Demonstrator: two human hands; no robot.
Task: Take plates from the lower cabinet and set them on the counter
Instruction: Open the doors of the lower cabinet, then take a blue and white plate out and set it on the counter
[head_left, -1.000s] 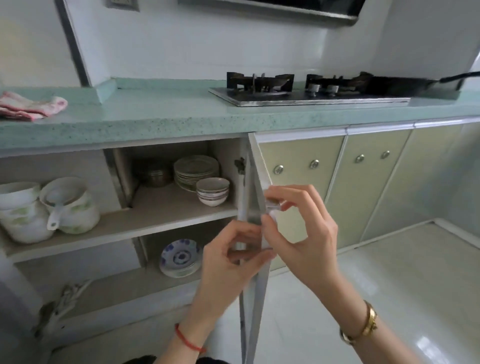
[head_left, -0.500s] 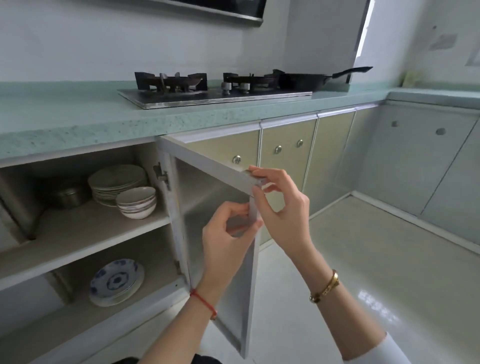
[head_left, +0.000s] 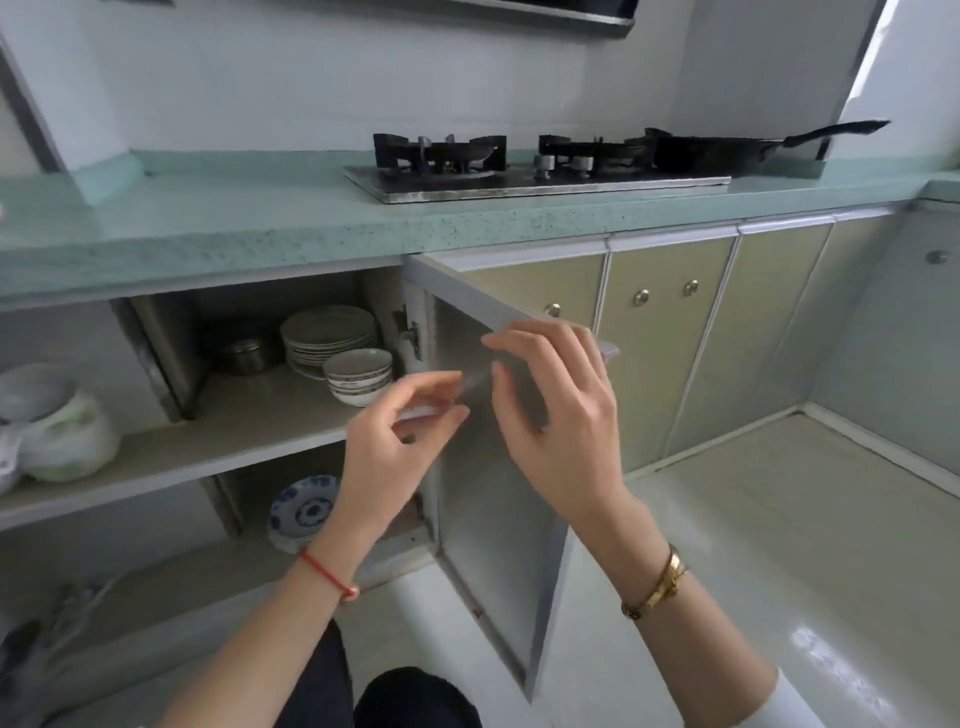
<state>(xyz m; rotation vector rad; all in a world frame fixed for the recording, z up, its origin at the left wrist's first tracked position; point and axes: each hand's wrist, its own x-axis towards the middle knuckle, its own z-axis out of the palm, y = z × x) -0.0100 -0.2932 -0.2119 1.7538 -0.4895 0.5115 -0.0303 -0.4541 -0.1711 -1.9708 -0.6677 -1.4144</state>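
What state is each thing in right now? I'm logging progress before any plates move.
cabinet door: swung open.
stack of plates: on the upper shelf, untouched.
stacked bowls: on the upper shelf, in front of the plates.
blue patterned plate: on the lower shelf.
left hand: open, empty.
right hand: open, empty.
pan: on the stove.

Blurred fingers, half-hidden crockery.
Motion-smeared fingertips on both the left hand (head_left: 395, 447) and right hand (head_left: 561, 415) before the cabinet door (head_left: 498, 519); left of that door, patterned plate (head_left: 304, 509) partly covered, white pots (head_left: 52, 421) soft and cropped.
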